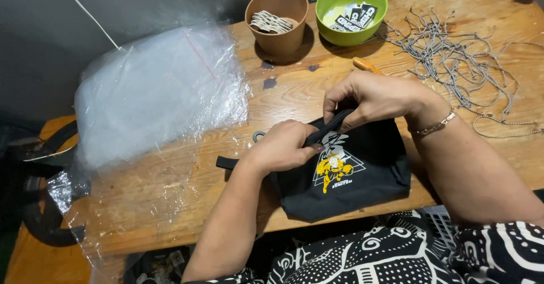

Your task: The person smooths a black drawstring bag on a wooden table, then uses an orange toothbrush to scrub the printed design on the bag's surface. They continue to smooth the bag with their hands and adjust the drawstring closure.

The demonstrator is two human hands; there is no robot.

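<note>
A small black cloth bag point(362, 176) with a yellow and white print lies at the near edge of the wooden table point(170, 187). My left hand point(283, 145) pinches its black strap at the bag's upper left. My right hand point(374, 98) grips the same strap a little higher, above the bag's top edge. A bracelet sits on my right wrist. One end of the strap point(226, 162) sticks out to the left of my left hand.
A stack of clear plastic bags point(158, 91) covers the table's left side. A brown bowl point(277, 20) with small tags and a green bowl point(351, 12) with printed labels stand at the back. Several ball chains point(459, 57) lie at the back right. An orange handle point(365, 64) shows behind my right hand.
</note>
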